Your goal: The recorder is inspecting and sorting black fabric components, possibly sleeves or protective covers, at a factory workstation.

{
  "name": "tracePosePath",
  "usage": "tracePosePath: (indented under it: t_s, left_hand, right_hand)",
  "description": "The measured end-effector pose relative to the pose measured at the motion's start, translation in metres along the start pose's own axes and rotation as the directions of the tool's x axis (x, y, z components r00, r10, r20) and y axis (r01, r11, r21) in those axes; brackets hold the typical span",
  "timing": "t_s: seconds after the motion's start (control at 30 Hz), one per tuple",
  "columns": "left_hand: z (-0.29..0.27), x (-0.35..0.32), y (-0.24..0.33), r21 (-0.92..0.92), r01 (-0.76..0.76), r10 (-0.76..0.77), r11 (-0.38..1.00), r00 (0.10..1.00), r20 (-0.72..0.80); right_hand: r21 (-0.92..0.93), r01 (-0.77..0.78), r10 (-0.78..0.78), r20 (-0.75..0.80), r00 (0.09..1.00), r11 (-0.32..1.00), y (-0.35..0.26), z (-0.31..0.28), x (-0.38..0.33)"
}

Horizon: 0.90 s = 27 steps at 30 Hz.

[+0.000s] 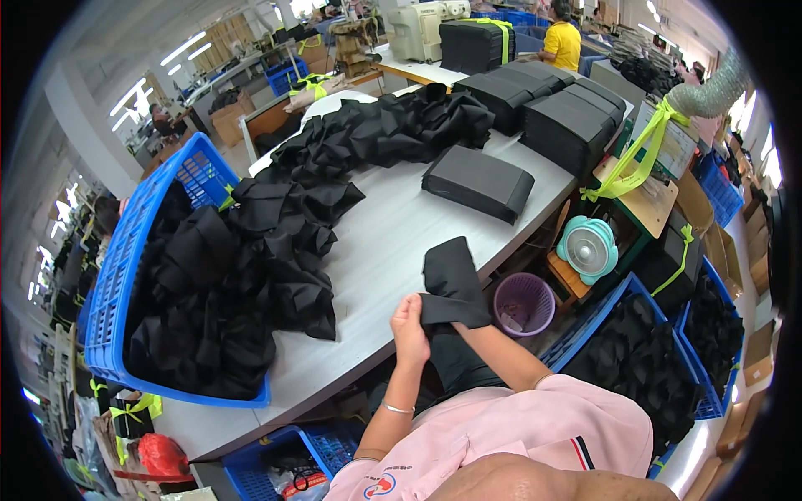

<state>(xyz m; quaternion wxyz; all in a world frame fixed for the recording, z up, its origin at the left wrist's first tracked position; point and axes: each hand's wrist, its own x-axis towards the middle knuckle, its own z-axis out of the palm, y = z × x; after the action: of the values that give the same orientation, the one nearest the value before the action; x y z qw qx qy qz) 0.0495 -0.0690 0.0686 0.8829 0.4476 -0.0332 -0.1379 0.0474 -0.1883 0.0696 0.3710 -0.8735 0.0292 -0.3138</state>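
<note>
A folded black fabric piece (454, 275) is held over the table's near edge, its upper part pointing away from me. My left hand (409, 328) pinches the left end of its lower fold (455, 311). My right hand is hidden behind or inside that fold; only the wrist (469, 332) and forearm show, so its fingers cannot be seen. Beyond the piece, a neat black fabric stack (479, 179) lies on the white table (393, 225). Loose crumpled black pieces (380, 134) cover the table's far left.
A tipped blue crate (113, 275) spills black pieces at left. Taller black stacks (572, 121) stand at the far right. Beside the table are a purple basket (525, 305), a teal fan (587, 250) and blue crates (626, 292). A person in yellow (564, 43) is farther back.
</note>
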Motion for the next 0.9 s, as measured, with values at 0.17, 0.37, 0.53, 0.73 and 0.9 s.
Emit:
tracePosePath:
  t_s: [0.17,0.37,0.53,0.73,0.9]
  left_hand:
    - [-0.017,0.051,0.012,0.084,-0.216,0.225,0.973,0.969,-0.102]
    - [-0.051,0.095,0.059,0.326,-0.339,0.419,0.882,0.883,-0.213]
    - [-0.046,0.071,0.090,0.335,-0.368,0.444,0.867,0.877,-0.185]
    - [0.025,-0.004,0.078,0.690,-0.462,0.414,0.558,0.875,0.250]
    - [0.044,-0.041,0.059,0.620,-0.502,0.357,0.603,0.865,0.353]
  right_hand:
    - [0.696,-0.321,0.355,0.101,0.929,0.642,-0.041,0.037,-0.034]
    - [0.596,-0.612,-0.033,0.730,0.683,0.520,-0.059,-0.049,-0.091]
    - [0.710,-0.694,0.178,0.673,0.718,0.119,-0.043,-0.077,-0.106]
    - [0.452,-0.182,0.137,0.129,0.982,0.873,-0.037,-0.074,-0.066]
    - [0.264,-0.095,0.118,-0.069,0.991,0.960,-0.028,-0.059,-0.034]
